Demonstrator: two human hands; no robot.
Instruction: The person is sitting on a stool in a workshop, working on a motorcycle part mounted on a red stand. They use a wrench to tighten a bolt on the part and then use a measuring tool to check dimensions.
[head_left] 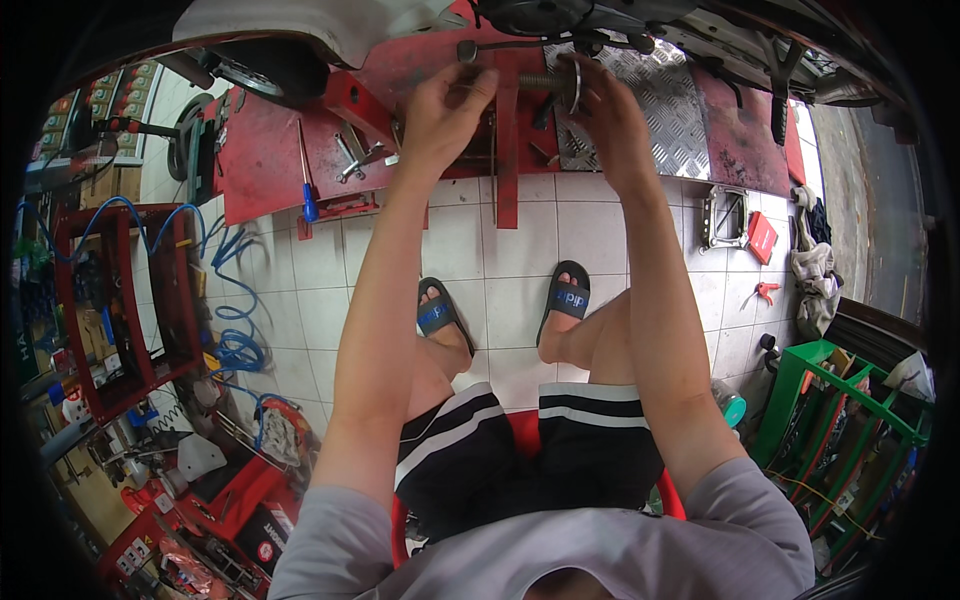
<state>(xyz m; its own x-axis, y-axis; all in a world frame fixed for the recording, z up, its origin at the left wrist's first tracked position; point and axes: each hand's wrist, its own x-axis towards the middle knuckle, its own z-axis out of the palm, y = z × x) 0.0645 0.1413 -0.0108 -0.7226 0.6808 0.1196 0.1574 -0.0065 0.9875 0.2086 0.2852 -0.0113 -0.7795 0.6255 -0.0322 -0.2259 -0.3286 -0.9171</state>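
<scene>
A red metal clamp frame point(507, 150) stands at the bench edge ahead of me. A threaded screw point(538, 83) runs sideways from it to a round metal disc point(573, 84). My right hand point(612, 118) is closed at the disc's rim, its fingers bent around the far side. On the other side of the frame, my left hand point(445, 115) has its fingers curled and pinched together, close to the red metal. What those fingers hold, if anything, is hidden. Parts of a motorcycle point(560, 15) hang over both hands.
On the red bench point(260, 170) lie a blue-handled screwdriver point(307, 190) and loose metal tools point(352, 155). A checkered metal plate point(680, 120) covers its right part. A blue coiled hose point(240, 340) and a red rack point(130, 300) stand left; a green rack point(815, 370) is right.
</scene>
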